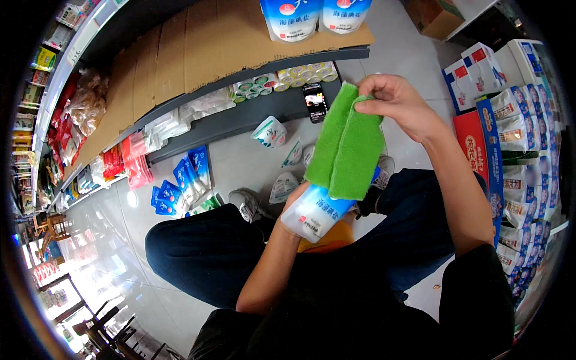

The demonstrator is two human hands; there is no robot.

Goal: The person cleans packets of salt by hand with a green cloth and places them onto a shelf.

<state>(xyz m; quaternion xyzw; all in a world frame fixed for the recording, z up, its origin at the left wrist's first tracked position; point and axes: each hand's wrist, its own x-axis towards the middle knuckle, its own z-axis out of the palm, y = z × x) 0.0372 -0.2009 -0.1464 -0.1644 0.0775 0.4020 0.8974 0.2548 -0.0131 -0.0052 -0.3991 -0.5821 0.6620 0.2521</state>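
Note:
My right hand [396, 103] pinches the top corner of a green microfibre cloth [348, 148] between thumb and fingers. The cloth hangs with a fold line down its middle and covers the upper part of a blue-and-white plastic pouch [315, 216] that bears writing. Behind that pouch is my left hand [297, 193], supporting it; most of its fingers are hidden by the pouch and cloth. Two similar pouches [290, 20] stand upright on the cardboard-covered shelf [202, 42] in front.
Several blue pouches [182, 180] lie on the floor at left, near my shoe [246, 204]. White-and-green pouches [270, 132] stand on the floor ahead. A phone [315, 102] leans on the lower shelf beside small round tubs [306, 74]. Boxed packets [513, 117] line the right.

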